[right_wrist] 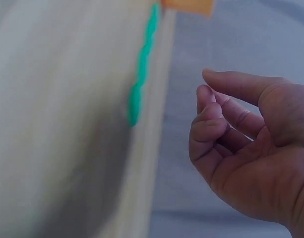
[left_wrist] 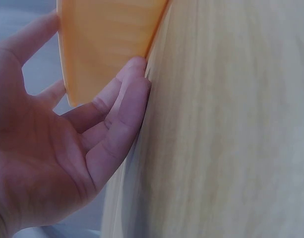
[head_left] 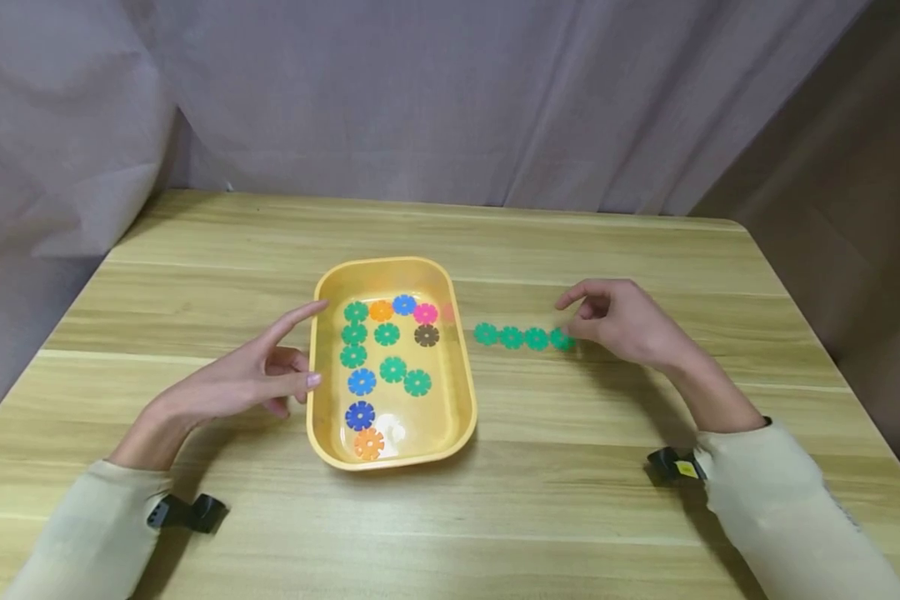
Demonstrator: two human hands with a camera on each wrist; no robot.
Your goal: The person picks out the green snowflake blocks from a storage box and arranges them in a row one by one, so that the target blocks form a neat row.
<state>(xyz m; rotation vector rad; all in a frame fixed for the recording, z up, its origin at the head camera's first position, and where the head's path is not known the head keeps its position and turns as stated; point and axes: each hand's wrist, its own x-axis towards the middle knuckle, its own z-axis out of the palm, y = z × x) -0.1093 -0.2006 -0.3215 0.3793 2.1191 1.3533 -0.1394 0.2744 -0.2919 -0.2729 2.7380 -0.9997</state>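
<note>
Because the lower frame edge cuts off both forearms, only the forward parts of the left sleeve [head_left: 90,529] and right sleeve [head_left: 795,508] appear, each with a black wrist device [head_left: 187,513] near its cuff. Of the two hands, the left hand [head_left: 232,385] is unclenched, its index finger and thumb extended against the left rim of a yellow tray [head_left: 392,464]; the remaining fingers are bent and partly hidden in the head view. The right hand [head_left: 633,325], loosely bent, grasps nothing; the right wrist view shows its fingers apart from a row of green notched discs [head_left: 523,337].

The tray has rounded corners, and its long axis runs from near to far on the wooden bench [head_left: 570,517]. Inside, an orange disc [head_left: 369,444] lies nearest, followed along the left side by a dark blue disc [head_left: 359,416], a lighter blue one and three green ones. Further green discs lie toward the middle; brown, pink, blue and orange ones occupy the far end. A reddish patch at the right wall is too faint to identify.

Right of the tray, the row comprises four discs, its long axis running left to right: one end points toward the tray wall, without touching it, and the other lies by the right fingers, which partly cover the last disc. In the right wrist view the row is blurred. Beyond the bench hangs a grey curtain [head_left: 360,100].
</note>
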